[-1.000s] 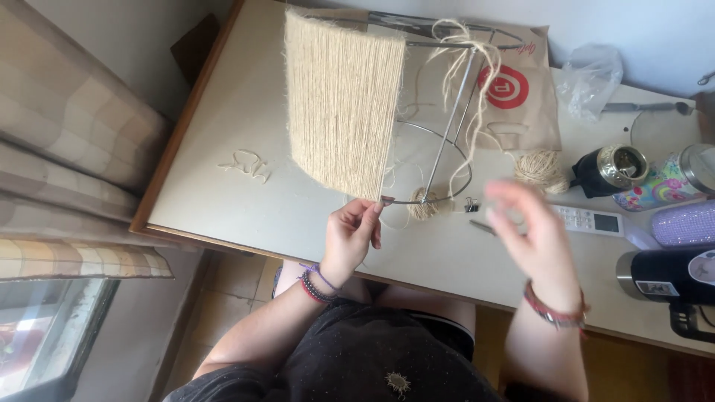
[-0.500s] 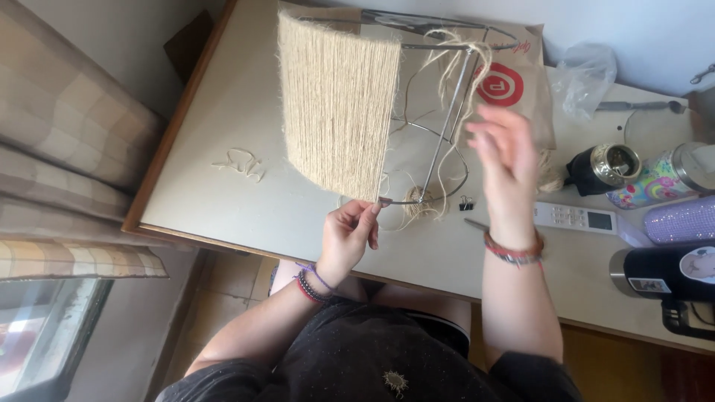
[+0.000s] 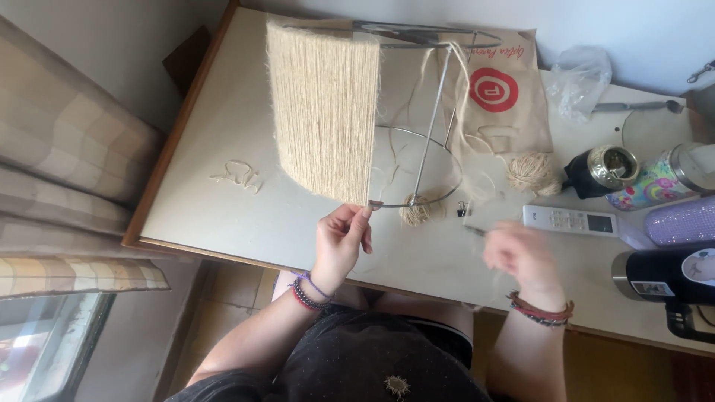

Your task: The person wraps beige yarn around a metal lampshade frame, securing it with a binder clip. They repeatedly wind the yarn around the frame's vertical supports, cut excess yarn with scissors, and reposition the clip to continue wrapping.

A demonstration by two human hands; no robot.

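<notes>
Right hand [image 3: 523, 257]: it is blurring near the table edge, so I cannot tell if it is closing on something.
Left hand [image 3: 340, 242]: it is pinching the lower ring of the wire lampshade frame [image 3: 417, 141] between narrow fingers.
Small twine ball [image 3: 415, 213]: it is lying just beside the ring.
Twine wrapping [image 3: 325, 112]: it is covering the frame's left part.
Table [image 3: 223, 134]: it is bearing the frame, farther from the person.

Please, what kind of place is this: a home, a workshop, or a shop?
Most likely a room in a home, used for a craft. A white table with a wooden edge bears everyday things: a remote control, a patterned tumbler, a paper bag. A plaid upholstered seat stands beside it.
</notes>
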